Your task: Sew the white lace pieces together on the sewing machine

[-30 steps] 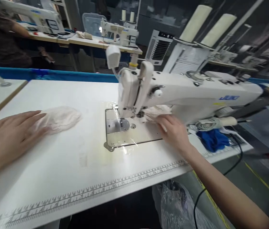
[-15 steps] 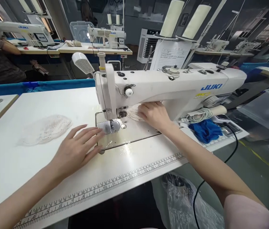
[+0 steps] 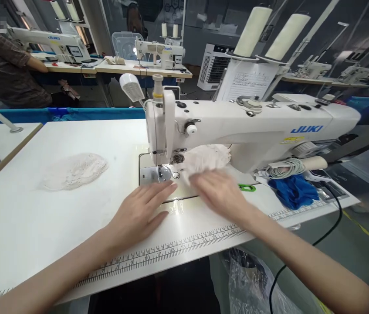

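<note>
The left hand [image 3: 140, 213] is laid flat and empty near the desk's front edge, fingertips just short of the needle [image 3: 160, 168], where they could be caught. The right hand [image 3: 218, 192] is blurred; its grip on the lace piece [image 3: 208, 158] cannot be told.

Two bare forearms are extended forward toward a white sewing machine [image 3: 236, 126]. The left hand [image 3: 138, 213] is laid flat, palm down, fingers straight and together, fingertips just in front of the machine's needle area. The right hand [image 3: 218, 189] is blurred, held palm down with fingers loosely spread, in front of the machine's arm, right of the needle.
</note>
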Tool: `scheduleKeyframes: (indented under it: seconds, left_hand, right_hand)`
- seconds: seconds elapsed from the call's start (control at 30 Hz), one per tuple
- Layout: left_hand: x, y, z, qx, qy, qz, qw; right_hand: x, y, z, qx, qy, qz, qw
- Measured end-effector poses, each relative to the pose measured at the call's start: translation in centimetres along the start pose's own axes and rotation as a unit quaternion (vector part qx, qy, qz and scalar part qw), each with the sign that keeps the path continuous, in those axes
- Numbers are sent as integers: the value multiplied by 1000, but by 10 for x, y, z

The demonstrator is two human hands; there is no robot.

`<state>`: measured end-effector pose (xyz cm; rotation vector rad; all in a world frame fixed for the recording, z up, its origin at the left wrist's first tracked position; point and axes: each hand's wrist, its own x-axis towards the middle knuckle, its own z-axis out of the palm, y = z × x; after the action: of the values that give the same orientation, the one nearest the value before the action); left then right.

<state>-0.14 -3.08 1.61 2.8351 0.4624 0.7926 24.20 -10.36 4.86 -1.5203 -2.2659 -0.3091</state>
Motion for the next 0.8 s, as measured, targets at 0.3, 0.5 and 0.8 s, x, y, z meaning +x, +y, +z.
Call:
scheduleKeyframes:
  seconds: [0.3,0.5,0.8]
  left_hand:
    - [7,-3,-34,-541,-145,-237,794]
    - [12,-9,-37,-401,-171,-289,852]
    - [14,-17,-28,-237,-186,-217,928]
  right_hand:
    - [-36,-70,-13,684,-120,359,624]
    - [-38,-66,-12,681,-331,326,566]
    - [38,-29,21,563,-265,231,748]
